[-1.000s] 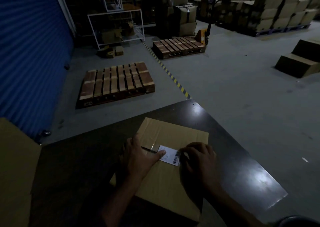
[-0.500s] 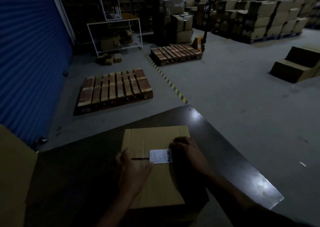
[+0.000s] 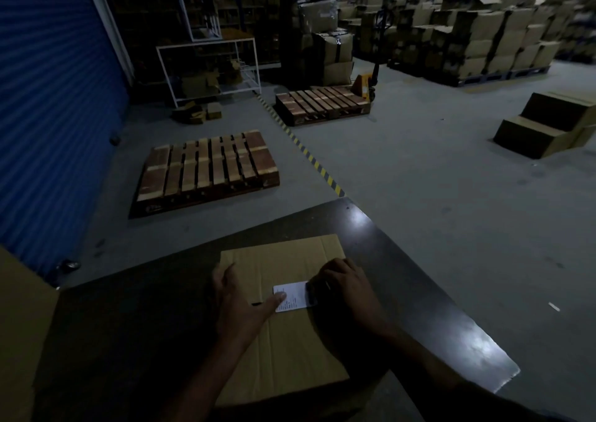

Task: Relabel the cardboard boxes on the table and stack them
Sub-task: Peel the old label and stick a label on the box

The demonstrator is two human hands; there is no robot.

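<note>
Item: box [image 3: 290, 341], flat brown cardboard, lying on the dark table [image 3: 403, 276] at centre of view, long axis running 12 to 6 o'clock, a slit in its top seam beside the left thumb. Label [image 3: 292, 297], white, printed, with a barcode at its 3 o'clock end, lies on the box top at the upper middle. Left hand [image 3: 238, 305]: palm down on the box's 9 o'clock side, fingers curled over the left edge, thumb stretched toward 3 o'clock with its tip touching the label's left end; it grips the box edge. Right hand [image 3: 346, 287]: knuckles up at the label's 3 o'clock end, fingers bent down onto the barcode edge; whether they pinch the label or only press it cannot be told in the dim light. Second box [image 3: 19, 325], large, at 9 o'clock, cut off by the frame edge. Beyond the table, on the grey floor: near pallet [image 3: 206, 170], wooden, at 11 o'clock; far pallet [image 3: 322, 102] at 12 o'clock, a yellow pallet jack [image 3: 366, 82] just beside its right end; striped floor tape [image 3: 306, 150] running between the two pallets toward the table corner; blue shutter [image 3: 48, 99] at 10 o'clock; white rack [image 3: 209, 66] behind the near pallet; stacked cartons [image 3: 483, 41] at 1 o'clock; stepped boxes [image 3: 548, 124] at 2 o'clock.
</note>
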